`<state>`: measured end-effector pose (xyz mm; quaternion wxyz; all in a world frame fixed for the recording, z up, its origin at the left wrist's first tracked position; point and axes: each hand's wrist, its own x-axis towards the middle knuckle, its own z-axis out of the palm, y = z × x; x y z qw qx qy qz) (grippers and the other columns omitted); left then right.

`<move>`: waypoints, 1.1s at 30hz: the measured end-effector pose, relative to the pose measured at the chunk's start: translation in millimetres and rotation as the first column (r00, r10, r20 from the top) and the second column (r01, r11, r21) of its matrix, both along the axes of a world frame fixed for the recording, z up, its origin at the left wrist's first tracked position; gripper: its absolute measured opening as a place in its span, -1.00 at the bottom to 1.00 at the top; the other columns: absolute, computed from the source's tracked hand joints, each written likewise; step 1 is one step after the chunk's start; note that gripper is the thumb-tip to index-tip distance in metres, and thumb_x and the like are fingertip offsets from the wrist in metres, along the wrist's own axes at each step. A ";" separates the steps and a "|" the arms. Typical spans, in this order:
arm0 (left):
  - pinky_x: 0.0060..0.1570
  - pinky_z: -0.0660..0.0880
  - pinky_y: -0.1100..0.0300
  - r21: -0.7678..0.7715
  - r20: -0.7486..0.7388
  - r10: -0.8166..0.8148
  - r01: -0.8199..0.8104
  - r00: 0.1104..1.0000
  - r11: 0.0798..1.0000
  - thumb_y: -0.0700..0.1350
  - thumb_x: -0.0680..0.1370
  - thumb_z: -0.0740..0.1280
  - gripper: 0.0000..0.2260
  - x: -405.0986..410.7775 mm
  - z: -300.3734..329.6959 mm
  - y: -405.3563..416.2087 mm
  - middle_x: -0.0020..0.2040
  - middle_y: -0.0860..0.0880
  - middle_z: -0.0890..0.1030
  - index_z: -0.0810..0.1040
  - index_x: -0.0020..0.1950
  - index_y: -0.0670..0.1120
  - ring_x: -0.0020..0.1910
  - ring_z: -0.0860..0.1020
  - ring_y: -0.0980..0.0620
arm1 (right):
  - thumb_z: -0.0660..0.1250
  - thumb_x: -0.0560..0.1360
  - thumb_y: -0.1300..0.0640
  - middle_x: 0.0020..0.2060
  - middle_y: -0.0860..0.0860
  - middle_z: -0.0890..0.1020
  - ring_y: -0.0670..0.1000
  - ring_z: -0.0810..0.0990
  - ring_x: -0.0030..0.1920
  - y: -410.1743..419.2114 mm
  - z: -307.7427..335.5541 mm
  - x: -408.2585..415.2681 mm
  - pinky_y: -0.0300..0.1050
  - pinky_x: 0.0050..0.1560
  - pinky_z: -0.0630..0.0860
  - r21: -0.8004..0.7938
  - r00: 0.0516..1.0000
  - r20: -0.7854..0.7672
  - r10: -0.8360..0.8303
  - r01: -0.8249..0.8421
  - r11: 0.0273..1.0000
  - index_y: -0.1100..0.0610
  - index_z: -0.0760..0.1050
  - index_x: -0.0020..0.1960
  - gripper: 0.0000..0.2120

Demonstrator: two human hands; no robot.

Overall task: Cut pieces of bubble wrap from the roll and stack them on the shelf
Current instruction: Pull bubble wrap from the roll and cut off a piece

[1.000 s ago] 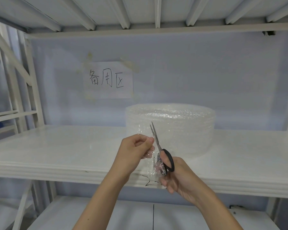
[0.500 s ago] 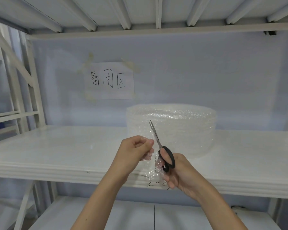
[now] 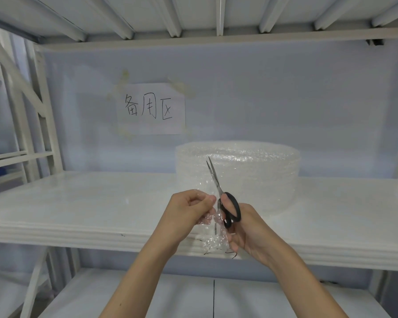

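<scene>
A wide roll of clear bubble wrap [image 3: 251, 171] stands on the white shelf [image 3: 78, 203], right of centre. Its loose end [image 3: 214, 239] hangs down over the shelf's front edge between my hands. My left hand [image 3: 186, 212] pinches that loose sheet at its left side. My right hand [image 3: 246, 228] holds black-handled scissors [image 3: 225, 203], blades nearly together and pointing up in front of the roll, just right of my left fingers. The sheet's edges are hard to make out.
A paper sign with handwritten characters [image 3: 151, 109] is taped to the back wall. A lower shelf [image 3: 147, 294] lies below my arms. White rack uprights [image 3: 39, 111] stand at the left, and the upper shelf's underside [image 3: 216, 17] runs overhead.
The scissors and my right hand have risen slightly, with the blades staying nearly together. My left hand keeps its pinch on the sheet in about the same place.
</scene>
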<state>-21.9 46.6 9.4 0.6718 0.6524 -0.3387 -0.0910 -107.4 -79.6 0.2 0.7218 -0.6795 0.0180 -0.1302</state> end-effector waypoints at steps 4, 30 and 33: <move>-0.30 0.53 0.26 -0.008 -0.002 0.000 0.000 1.000 1.000 -0.15 0.54 0.39 -0.87 1.2 -0.7 2.2 -0.38 -0.01 0.63 0.63 -0.16 -0.19 -0.42 0.52 0.09 | 0.39 0.28 -0.27 -0.42 0.09 0.40 0.01 0.35 -0.56 1.1 1.3 2.5 -0.23 -0.65 0.34 -0.014 1.000 -0.007 -0.025 0.025 1.000 0.17 0.44 -0.29 -0.51; -0.42 0.42 0.42 -0.007 -0.060 -0.025 0.024 0.998 1.000 -0.17 0.56 0.36 -0.89 5.6 -22.3 48.2 -0.36 0.01 0.65 0.59 -0.14 -0.17 -0.48 0.52 0.19 | 0.38 0.44 0.03 -0.20 0.10 0.66 0.01 0.60 -0.45 26.6 23.1 -19.3 -0.19 -0.59 0.50 -0.217 0.873 0.279 -0.400 0.463 0.859 0.09 0.64 -0.13 -0.86; -0.38 0.46 0.38 -0.022 -0.069 -0.030 0.029 0.997 0.999 -0.17 0.56 0.37 -0.89 8.0 -21.8 49.7 -0.36 0.02 0.64 0.59 -0.14 -0.16 -0.44 0.54 0.14 | 0.34 0.52 0.11 -0.13 0.03 0.66 -0.06 0.66 -0.41 6.2 32.4 -31.6 -0.20 -0.56 0.55 -0.249 0.823 0.295 -0.485 0.557 0.793 0.10 0.63 -0.12 -0.89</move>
